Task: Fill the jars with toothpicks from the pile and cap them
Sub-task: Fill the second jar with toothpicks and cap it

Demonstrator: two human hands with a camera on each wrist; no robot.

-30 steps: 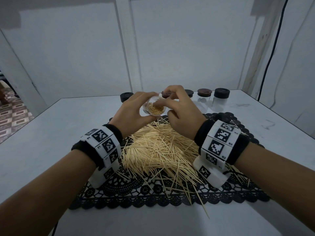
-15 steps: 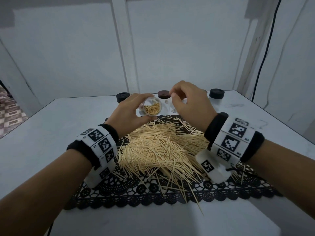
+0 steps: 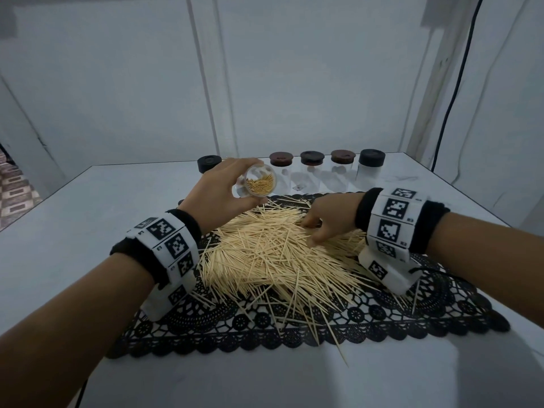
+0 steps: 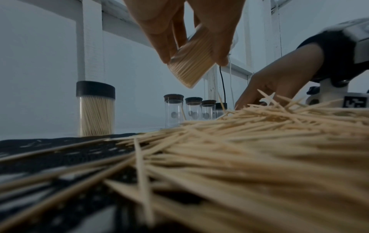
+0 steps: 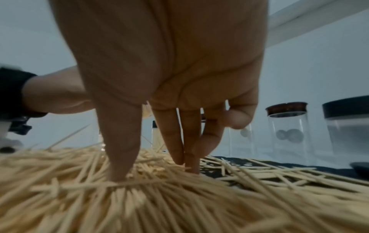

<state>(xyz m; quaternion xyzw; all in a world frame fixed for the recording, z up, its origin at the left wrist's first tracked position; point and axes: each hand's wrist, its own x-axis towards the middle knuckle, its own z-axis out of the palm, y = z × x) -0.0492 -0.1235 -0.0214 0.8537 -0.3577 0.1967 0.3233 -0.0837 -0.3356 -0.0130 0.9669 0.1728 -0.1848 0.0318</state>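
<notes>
— Five fingers of the right hand (image 3: 325,223) reached down, spread, into the toothpick pile (image 3: 276,254); whether they'd pinched any, I couldn't tell

— And the left hand (image 3: 219,195)?

— It gripped a part-filled open jar (image 3: 260,184), tilted above the mat (image 3: 382,313)

— Progress?

— One filled jar (image 4: 96,113) stood capped; four capped empties (image 3: 326,169) waited behind
</notes>
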